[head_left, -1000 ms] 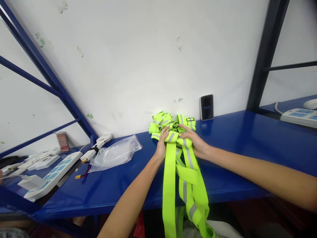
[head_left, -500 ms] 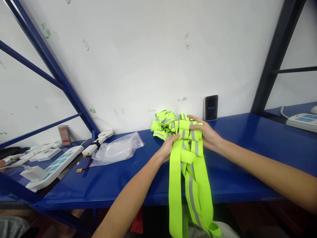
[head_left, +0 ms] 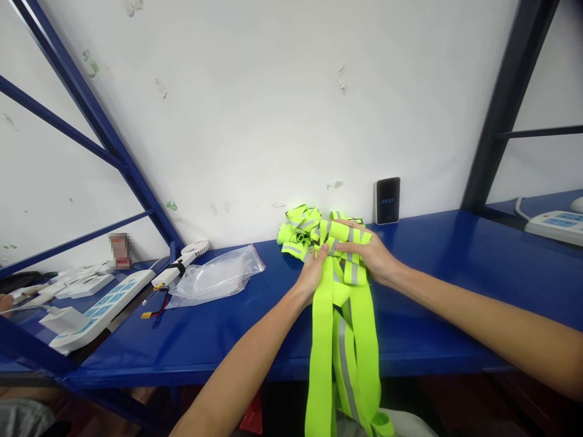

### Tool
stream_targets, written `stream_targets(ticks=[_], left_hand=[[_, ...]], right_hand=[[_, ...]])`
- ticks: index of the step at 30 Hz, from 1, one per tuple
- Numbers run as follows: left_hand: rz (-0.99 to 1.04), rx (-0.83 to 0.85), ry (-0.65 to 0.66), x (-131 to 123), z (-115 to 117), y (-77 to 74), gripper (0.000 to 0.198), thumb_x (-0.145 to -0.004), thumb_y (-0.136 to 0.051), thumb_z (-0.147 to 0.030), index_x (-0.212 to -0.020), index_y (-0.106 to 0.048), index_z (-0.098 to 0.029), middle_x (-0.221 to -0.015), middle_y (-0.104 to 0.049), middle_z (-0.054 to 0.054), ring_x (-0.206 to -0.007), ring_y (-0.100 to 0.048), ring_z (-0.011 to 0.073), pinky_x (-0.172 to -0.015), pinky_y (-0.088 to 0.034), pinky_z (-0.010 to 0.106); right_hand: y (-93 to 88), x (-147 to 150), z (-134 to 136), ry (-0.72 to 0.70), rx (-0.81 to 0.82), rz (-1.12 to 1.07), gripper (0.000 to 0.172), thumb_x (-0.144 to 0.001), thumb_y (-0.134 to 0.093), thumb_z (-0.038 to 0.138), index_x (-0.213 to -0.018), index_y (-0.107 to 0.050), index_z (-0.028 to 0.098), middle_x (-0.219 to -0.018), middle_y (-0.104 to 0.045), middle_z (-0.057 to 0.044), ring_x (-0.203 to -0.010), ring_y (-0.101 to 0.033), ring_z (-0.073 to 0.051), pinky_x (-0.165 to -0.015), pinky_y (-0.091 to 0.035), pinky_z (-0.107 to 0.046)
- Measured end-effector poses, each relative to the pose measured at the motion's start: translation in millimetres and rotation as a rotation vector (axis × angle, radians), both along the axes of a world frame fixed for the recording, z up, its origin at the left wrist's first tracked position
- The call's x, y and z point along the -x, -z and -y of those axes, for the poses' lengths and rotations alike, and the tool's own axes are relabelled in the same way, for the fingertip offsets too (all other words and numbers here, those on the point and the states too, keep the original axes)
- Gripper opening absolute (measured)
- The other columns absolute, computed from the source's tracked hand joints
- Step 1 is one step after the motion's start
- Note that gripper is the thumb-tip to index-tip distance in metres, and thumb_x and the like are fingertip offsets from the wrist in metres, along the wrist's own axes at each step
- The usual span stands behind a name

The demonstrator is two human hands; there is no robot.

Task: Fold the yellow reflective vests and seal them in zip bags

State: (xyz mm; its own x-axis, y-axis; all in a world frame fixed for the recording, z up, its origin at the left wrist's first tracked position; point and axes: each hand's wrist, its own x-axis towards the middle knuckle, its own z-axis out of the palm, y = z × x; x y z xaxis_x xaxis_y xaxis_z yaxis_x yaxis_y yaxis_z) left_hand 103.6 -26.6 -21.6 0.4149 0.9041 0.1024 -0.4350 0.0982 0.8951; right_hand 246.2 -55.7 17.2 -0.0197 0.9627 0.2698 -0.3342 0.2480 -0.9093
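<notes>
Neon yellow-green reflective straps with grey stripes hang in loops from both my hands, over the table's front edge. My left hand is closed on the left side of the bunched straps, thumb on top. From the right, my right hand grips the same bundle, its thumb pressed across the strap and its fingers behind, partly hidden. A crumpled heap of the same yellow-green strap lies just beyond my left hand against the wall; whether it joins the held part, I cannot tell.
On the blue table a black-faced clock leans at the wall. Left of the straps lie a clear plastic bag, a white handheld fan and red-black wires. Power strips sit at both sides. Another person's hand shows far left.
My right hand has shifted slightly left and down, its thumb now nearer my left thumb. The hanging loops have swung a little left.
</notes>
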Motion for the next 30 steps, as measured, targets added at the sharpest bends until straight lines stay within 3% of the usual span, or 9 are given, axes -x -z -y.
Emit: stream_targets(ticks=[3, 7, 13, 17, 20, 24, 27, 30], left_hand=[[0.068, -0.002, 0.121, -1.3, 4.1, 0.0, 0.057, -0.075, -0.072, -0.047, -0.124, -0.058, -0.02, -0.112, -0.07, 0.01, -0.099, -0.067, 0.0264, -0.089, -0.053, 0.04], [0.005, 0.019, 0.236, 0.2, 6.8, 4.2, 0.062, -0.064, -0.083, -0.029, -0.121, -0.06, -0.019, -0.101, -0.071, 0.007, -0.083, -0.069, 0.0216, -0.078, -0.055, 0.035], [-0.216, 0.066, 0.328, 8.4, 5.3, -0.7, 0.049, -0.057, -0.087, -0.021, -0.101, -0.066, -0.013, -0.081, -0.069, 0.004, -0.069, -0.066, 0.0162, -0.068, -0.054, 0.031], [-0.308, 0.038, 0.335, 21.7, 0.7, -6.4, 0.05, -0.059, -0.087, -0.02, -0.104, -0.065, -0.015, -0.082, -0.068, 0.003, -0.067, -0.065, 0.0147, -0.066, -0.053, 0.029], [-0.298, 0.021, 0.317, 27.0, -1.0, -6.8, 0.055, -0.057, -0.087, -0.02, -0.107, -0.062, -0.017, -0.08, -0.067, 0.002, -0.066, -0.065, 0.0148, -0.065, -0.052, 0.03], [-0.236, 0.019, 0.24, 26.2, 1.6, -5.1, 0.048, -0.056, -0.087, -0.02, -0.097, -0.062, -0.013, -0.078, -0.067, 0.003, -0.068, -0.066, 0.0164, -0.069, -0.052, 0.032], [-0.146, 0.034, 0.264, 26.6, 3.4, -4.1, 0.051, -0.056, -0.087, -0.02, -0.1, -0.063, -0.014, -0.085, -0.07, 0.005, -0.074, -0.067, 0.0191, -0.077, -0.052, 0.035], [-0.009, 0.059, 0.366, 29.2, 2.0, -4.5, 0.054, -0.064, -0.082, -0.042, -0.106, -0.063, -0.014, -0.097, -0.071, 0.011, -0.085, -0.068, 0.0243, -0.082, -0.051, 0.036]], right_hand=[[-3.7, 4.5, 3.9, 0.046, 0.006, -0.039, 0.061, -0.058, -0.081, 0.019, -0.115, -0.062, 0.025, -0.093, -0.073, -0.001, -0.084, -0.069, -0.023, -0.078, -0.055, -0.038], [-2.3, 11.8, 7.8, 0.142, 0.012, -0.054, 0.054, -0.058, -0.079, 0.018, -0.108, -0.061, 0.024, -0.086, -0.071, 0.0, -0.079, -0.067, -0.022, -0.073, -0.055, -0.036], [7.9, 7.5, 1.8, 0.188, -0.153, 0.192, 0.042, -0.066, -0.075, 0.023, -0.106, -0.063, 0.023, -0.092, -0.069, -0.001, -0.085, -0.065, -0.023, -0.075, -0.053, -0.036], [9.6, -1.9, -0.2, 0.165, -0.364, 0.435, 0.043, -0.079, -0.068, 0.028, -0.121, -0.06, 0.024, -0.118, -0.065, -0.005, -0.109, -0.061, -0.027, -0.092, -0.05, -0.04], [13.6, -9.3, -3.8, 0.144, -0.63, 0.67, 0.048, -0.089, -0.058, 0.023, -0.136, -0.051, 0.027, -0.135, -0.058, -0.005, -0.126, -0.052, -0.026, -0.105, -0.043, -0.042], [24.0, -21.7, -17.8, 0.003, -1.036, 0.913, 0.056, -0.092, -0.043, 0.007, -0.143, -0.043, 0.029, -0.145, -0.049, -0.006, -0.134, -0.045, -0.023, -0.105, -0.045, -0.043], [30.4, -28.7, -26.8, 0.016, -1.131, 0.99, 0.062, -0.09, -0.038, 0.001, -0.145, -0.039, 0.031, -0.148, -0.044, -0.007, -0.135, -0.043, -0.022, -0.103, -0.047, -0.044], [31.7, -30.3, -26.8, 0.037, -1.123, 0.974, 0.063, -0.09, -0.038, 0.001, -0.144, -0.039, 0.032, -0.147, -0.044, -0.007, -0.134, -0.044, -0.023, -0.103, -0.046, -0.046]])
